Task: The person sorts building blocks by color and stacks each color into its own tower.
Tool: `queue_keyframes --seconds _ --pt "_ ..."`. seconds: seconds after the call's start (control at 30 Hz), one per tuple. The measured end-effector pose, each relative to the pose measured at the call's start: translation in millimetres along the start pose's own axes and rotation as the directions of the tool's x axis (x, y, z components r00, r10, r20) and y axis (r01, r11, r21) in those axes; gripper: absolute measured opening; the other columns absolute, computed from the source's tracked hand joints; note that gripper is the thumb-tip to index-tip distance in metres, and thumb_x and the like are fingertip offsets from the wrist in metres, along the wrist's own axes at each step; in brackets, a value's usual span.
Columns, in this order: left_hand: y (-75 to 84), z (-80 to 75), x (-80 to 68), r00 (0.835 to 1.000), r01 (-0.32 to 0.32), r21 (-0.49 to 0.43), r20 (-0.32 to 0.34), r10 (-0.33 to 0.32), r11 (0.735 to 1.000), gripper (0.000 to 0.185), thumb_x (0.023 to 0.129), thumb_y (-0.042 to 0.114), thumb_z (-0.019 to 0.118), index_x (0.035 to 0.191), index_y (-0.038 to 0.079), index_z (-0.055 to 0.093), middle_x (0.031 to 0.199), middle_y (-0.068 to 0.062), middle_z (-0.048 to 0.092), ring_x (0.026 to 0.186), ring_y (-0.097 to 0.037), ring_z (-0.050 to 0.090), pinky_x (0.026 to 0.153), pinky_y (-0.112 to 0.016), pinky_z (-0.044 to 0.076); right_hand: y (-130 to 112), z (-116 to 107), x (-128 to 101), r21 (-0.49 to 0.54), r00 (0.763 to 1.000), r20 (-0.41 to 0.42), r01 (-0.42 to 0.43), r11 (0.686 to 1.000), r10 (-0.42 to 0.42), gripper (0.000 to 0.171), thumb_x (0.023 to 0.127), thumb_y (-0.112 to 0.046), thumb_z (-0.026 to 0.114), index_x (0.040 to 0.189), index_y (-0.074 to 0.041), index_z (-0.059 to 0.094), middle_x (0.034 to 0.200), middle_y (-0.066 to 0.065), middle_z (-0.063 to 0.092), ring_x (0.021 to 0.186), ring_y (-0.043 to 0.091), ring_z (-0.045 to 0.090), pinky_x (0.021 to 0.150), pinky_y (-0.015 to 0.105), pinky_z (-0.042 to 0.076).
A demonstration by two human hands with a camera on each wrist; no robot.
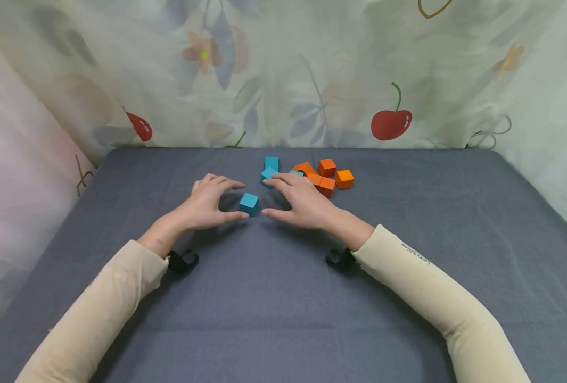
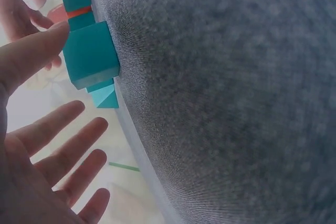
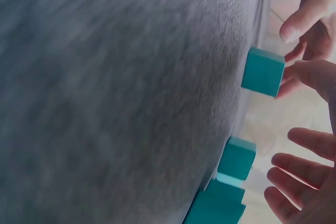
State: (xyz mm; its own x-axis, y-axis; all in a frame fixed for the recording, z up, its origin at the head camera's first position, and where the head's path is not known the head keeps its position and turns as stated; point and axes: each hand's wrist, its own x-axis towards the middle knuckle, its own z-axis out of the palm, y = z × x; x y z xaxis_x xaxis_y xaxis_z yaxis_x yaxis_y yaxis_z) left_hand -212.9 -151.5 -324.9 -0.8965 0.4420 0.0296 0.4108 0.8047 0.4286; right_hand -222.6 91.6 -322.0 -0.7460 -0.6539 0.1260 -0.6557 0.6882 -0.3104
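A teal cube (image 1: 248,204) lies on the grey table (image 1: 283,298) between my two hands. My left hand (image 1: 232,201) rests palm down just left of it, fingers relaxed; its thumb (image 2: 37,51) touches the cube's (image 2: 90,53) near edge. My right hand (image 1: 270,197) lies flat just right of the cube, its thumb (image 3: 315,72) close beside the cube (image 3: 262,72) and its fingers reaching toward two more teal cubes (image 1: 270,169). Neither hand grips anything.
Several orange cubes (image 1: 328,176) cluster behind my right hand, mid-table toward the back. A floral cloth with cherries (image 1: 391,123) hangs round the table's back and sides. Black wrist straps (image 1: 182,261) sit at both sleeves.
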Motion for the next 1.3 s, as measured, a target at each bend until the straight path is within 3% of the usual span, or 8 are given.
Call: queue_keyframes --seconds 0.5,0.83,1.0,1.3 --pt "2.0 0.9 0.8 0.999 -0.045 -0.019 -0.004 0.045 0.999 0.051 0.086 0.03 0.073 0.129 0.007 0.059 0.127 -0.014 0.058 0.119 -0.033 0.044 0.101 -0.055 0.029 -11.0 3.5 9.8 0.053 0.999 0.043 -0.002 0.999 0.0 0.05 0.091 -0.036 0.065 0.131 -0.005 0.057 0.127 0.01 0.059 0.115 0.024 0.054 0.097 0.038 0.048" --pt "4.0 2.3 -0.5 0.997 -0.061 -0.04 -0.051 0.059 0.997 0.035 0.087 0.023 0.072 0.117 0.006 0.065 0.117 -0.013 0.063 0.113 -0.032 0.051 0.098 -0.053 0.032 -12.9 8.9 16.4 0.085 0.998 0.059 0.019 0.996 -0.024 0.039 0.092 -0.03 0.065 0.123 -0.007 0.064 0.109 0.007 0.064 0.095 0.02 0.056 0.081 0.031 0.048" --pt "5.2 2.5 -0.7 0.997 -0.052 -0.062 -0.053 0.049 0.997 0.032 0.087 0.022 0.072 0.114 0.006 0.066 0.115 -0.013 0.063 0.111 -0.032 0.053 0.101 -0.055 0.033 -13.3 9.5 18.0 0.101 0.998 0.056 0.01 0.995 -0.016 0.035 0.092 -0.028 0.066 0.12 -0.007 0.065 0.106 0.006 0.064 0.094 0.018 0.057 0.082 0.03 0.049" --pt "4.9 2.3 -2.9 0.997 -0.054 -0.101 -0.052 0.049 0.993 0.029 0.087 0.019 0.072 0.111 0.004 0.065 0.112 -0.014 0.063 0.108 -0.031 0.055 0.095 -0.047 0.045 -15.0 10.9 19.9 0.121 0.998 0.054 0.007 0.993 -0.014 0.033 0.091 -0.025 0.067 0.118 -0.007 0.066 0.108 0.007 0.065 0.1 0.019 0.06 0.088 0.031 0.051"
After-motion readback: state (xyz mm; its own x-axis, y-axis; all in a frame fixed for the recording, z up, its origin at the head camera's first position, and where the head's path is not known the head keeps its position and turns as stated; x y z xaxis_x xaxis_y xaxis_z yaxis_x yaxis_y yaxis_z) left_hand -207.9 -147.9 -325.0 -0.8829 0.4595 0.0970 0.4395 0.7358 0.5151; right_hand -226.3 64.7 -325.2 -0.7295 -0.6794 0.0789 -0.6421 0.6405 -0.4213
